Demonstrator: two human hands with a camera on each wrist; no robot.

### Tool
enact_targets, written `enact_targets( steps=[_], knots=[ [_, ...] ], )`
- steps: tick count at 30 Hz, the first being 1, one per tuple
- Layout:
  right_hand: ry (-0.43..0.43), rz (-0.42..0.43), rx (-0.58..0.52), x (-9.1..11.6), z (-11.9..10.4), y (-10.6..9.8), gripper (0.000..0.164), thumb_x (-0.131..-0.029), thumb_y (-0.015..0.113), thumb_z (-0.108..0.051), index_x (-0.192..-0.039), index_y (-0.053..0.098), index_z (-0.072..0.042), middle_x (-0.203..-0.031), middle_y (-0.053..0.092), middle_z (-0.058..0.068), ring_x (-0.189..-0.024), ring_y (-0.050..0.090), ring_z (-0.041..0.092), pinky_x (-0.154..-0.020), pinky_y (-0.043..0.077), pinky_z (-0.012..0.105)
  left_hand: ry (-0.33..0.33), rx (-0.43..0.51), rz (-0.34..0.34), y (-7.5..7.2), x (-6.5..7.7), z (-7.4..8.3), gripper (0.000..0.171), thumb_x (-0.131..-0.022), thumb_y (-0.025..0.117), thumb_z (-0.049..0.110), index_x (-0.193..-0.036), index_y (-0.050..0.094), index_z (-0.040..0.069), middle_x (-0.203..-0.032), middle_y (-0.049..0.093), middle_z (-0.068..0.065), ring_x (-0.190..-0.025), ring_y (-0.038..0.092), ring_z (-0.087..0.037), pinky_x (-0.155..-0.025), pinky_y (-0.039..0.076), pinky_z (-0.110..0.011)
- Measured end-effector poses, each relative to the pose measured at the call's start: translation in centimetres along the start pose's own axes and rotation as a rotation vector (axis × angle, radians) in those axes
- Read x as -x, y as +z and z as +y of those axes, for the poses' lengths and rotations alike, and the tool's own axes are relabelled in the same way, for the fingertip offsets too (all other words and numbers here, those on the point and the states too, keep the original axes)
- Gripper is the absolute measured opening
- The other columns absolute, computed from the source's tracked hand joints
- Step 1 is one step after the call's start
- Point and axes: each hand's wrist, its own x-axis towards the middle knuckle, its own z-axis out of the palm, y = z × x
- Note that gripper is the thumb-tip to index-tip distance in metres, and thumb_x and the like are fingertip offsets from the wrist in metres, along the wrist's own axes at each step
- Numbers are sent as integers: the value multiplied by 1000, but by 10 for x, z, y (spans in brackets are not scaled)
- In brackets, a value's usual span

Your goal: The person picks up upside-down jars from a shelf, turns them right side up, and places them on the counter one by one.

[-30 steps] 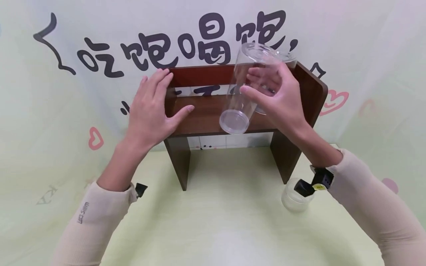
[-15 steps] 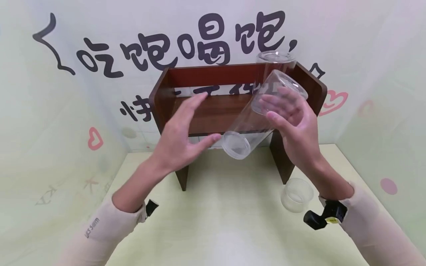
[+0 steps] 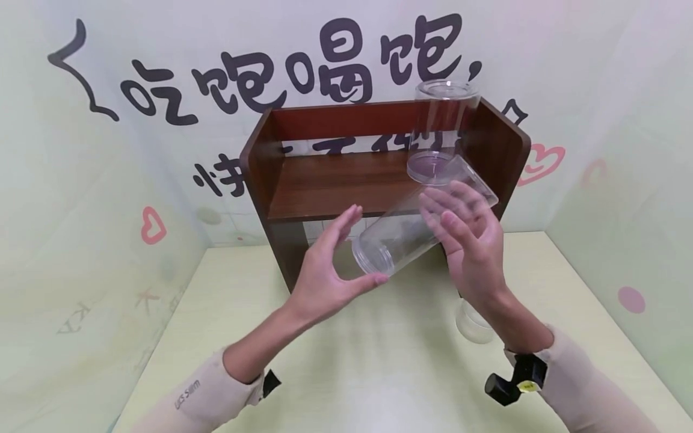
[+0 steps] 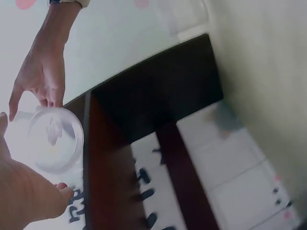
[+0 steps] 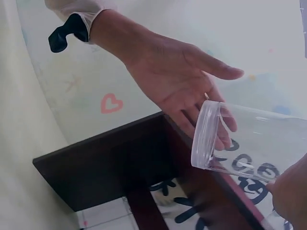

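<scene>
A tall clear plastic jar (image 3: 403, 231) is tilted in front of the shelf, its ringed end low on the left. My right hand (image 3: 476, 246) holds it near the raised end, fingers behind the wall and thumb on the near side. Around the ringed end, my left hand (image 3: 327, 273) is spread, thumb below and fingers above; whether it touches the jar is hard to tell. In the right wrist view the left fingers lie behind the ringed end (image 5: 205, 136). A second clear jar (image 3: 446, 123) stands upright on the shelf's right side.
The dark brown wooden shelf (image 3: 330, 186) stands on the pale table (image 3: 368, 373) against a printed wall. A small clear round container (image 3: 472, 325) sits on the table, partly behind the right forearm.
My right hand has brought the jar down and forward from the shelf, tilting it further. My left hand has left the shelf's left side and come to the jar's lower end.
</scene>
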Motion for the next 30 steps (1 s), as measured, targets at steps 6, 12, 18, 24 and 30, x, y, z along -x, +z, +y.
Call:
enact_targets(
  steps=[6,12,18,24,30],
  knots=[
    [34,45,-31,12,17,-6,44,-100,60,-2,-142,44,-2,-137,63,22,-131,64,35,-113,50,43,-98,141,24,18,13,-10,107,-79,95,41,-164,36,13,-162,49,3,-148,47,-12,-120,40,-33],
    [51,95,-45,23,29,-9,50,-102,64,-10,-145,40,-1,-137,64,21,-131,64,32,-112,51,42,-173,186,44,30,24,-18,106,-76,97,23,-164,37,21,-159,50,7,-144,50,-14,-115,45,-32],
    [62,97,-71,31,40,-13,56,-102,66,-13,-148,36,-1,-136,62,19,-130,64,33,-113,50,44,-204,260,58,37,29,-23,96,-76,96,12,-157,45,13,-155,56,-2,-137,56,-24,-108,54,-36],
    [89,57,-86,34,43,-17,56,-104,64,-13,-149,33,0,-136,63,18,-130,64,31,-114,49,43,-237,283,69,37,33,-25,85,-77,95,9,-150,52,15,-147,62,-5,-129,61,-26,-104,57,-34],
    [149,8,-45,37,39,-25,61,-106,60,-10,-157,27,-2,-142,59,18,-136,61,33,-115,48,42,-200,270,66,29,36,-27,82,-76,95,6,-147,54,12,-144,64,-8,-128,63,-26,-104,56,-33]
  ],
)
